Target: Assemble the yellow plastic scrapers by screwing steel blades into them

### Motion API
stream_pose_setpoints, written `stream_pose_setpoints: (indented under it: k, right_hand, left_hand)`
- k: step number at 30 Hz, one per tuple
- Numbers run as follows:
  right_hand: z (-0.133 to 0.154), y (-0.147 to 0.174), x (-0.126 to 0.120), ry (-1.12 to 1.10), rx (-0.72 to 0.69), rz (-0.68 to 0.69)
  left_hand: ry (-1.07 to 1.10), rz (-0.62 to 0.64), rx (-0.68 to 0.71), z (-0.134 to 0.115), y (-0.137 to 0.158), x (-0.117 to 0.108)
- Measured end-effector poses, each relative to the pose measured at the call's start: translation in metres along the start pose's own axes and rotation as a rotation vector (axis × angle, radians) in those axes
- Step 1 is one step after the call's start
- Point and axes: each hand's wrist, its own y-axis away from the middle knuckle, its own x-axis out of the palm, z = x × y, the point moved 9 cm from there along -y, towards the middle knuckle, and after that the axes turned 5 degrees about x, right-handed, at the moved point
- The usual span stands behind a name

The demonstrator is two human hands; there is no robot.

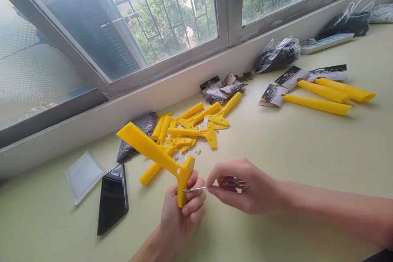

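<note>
My left hand is closed around the head of a yellow scraper, whose ribbed handle points up and to the left. In my right hand is a screwdriver, pinched between thumb and fingers. Its thin metal shaft reaches left, and the tip meets the face of the scraper head, at what looks like a screw spot. Just beyond my left hand lies a pile of yellow scraper parts, with small metal screws scattered at its near edge.
Left of the pile are a black phone, a clear plastic case and a dark plastic bag. Printed cards lie by the window wall. Several yellow handles with cards rest at right, near a bag of black items.
</note>
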Motion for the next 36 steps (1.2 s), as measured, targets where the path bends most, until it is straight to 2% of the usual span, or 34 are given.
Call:
stream_pose_setpoints:
  k: [7, 20, 27, 36]
  right_hand:
    - [0.006, 0.003, -0.003, 0.082, -0.096, -0.021]
    - [0.004, 0.002, -0.002, 0.127, -0.06, 0.03]
    - [0.012, 0.002, -0.001, 0.272, -0.153, 0.054]
    - [0.014, 0.003, 0.001, 0.261, -0.178, 0.077]
  left_hand:
    - [-0.013, -0.006, -0.009, 0.0, 0.0, 0.0]
    - [-0.059, 0.022, -0.007, 0.001, 0.001, 0.004]
    - [-0.079, 0.035, -0.007, 0.001, 0.001, 0.006]
    - [-0.121, 0.024, 0.007, 0.0, 0.0, 0.004]
